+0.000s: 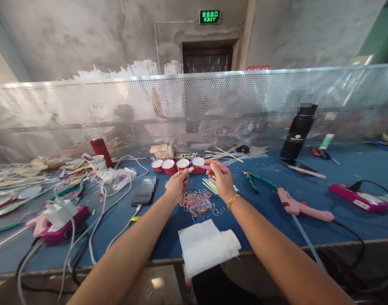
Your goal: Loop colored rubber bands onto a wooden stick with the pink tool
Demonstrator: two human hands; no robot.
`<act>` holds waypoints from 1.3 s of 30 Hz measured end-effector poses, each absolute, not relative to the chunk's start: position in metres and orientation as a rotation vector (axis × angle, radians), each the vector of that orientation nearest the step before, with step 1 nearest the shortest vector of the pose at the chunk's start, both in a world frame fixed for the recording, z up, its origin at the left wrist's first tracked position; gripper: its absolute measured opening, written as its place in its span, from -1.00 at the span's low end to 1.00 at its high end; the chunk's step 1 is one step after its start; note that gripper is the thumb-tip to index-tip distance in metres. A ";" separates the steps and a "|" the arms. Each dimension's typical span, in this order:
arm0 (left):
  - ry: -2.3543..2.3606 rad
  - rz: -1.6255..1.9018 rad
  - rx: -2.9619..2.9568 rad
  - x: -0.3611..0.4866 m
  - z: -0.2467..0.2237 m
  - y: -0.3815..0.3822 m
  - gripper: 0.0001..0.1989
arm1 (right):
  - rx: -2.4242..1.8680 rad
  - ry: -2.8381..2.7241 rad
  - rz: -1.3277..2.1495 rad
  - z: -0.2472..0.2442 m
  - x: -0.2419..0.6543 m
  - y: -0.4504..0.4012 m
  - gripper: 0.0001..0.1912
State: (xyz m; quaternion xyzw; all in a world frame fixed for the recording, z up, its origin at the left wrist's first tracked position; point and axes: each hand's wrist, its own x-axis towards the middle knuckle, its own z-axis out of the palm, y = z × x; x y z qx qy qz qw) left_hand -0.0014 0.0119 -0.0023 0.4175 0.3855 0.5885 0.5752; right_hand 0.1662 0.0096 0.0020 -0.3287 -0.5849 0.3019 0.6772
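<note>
My left hand (178, 185) is closed on a thin stick with a small white piece at its end. Close by on the right, my right hand (220, 180) grips a pink pen-like tool (217, 168), its tip pointing left toward that piece. Behind both hands stands a row of red round tubs with white tops (168, 166). Below and between the hands lies a pile of small coloured loops (198, 203). Pale strips (210, 185) rest on the blue table beside my right hand.
A folded white cloth (208, 245) lies at the front edge. Rightward are pliers (260, 180), a pink glue gun (303, 207), a phone and a black bottle (298, 132). Leftward are a phone (145, 191), cables, a purple power strip (65, 224) and a red flask (101, 152).
</note>
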 end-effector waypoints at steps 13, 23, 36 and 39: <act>0.897 1.355 1.095 0.001 -0.004 0.010 -0.59 | -0.753 -1.318 0.735 0.000 0.163 0.010 -0.80; 0.847 1.322 0.984 0.000 0.005 0.005 -0.68 | -0.704 -1.218 0.876 -0.002 0.161 0.014 -0.68; 0.947 1.418 1.184 0.010 0.007 0.002 -0.65 | -0.642 -1.196 0.964 -0.001 0.174 0.027 -0.70; 0.987 1.449 1.220 0.014 0.008 0.000 -0.64 | -0.723 -1.125 0.813 0.000 0.189 0.037 -0.73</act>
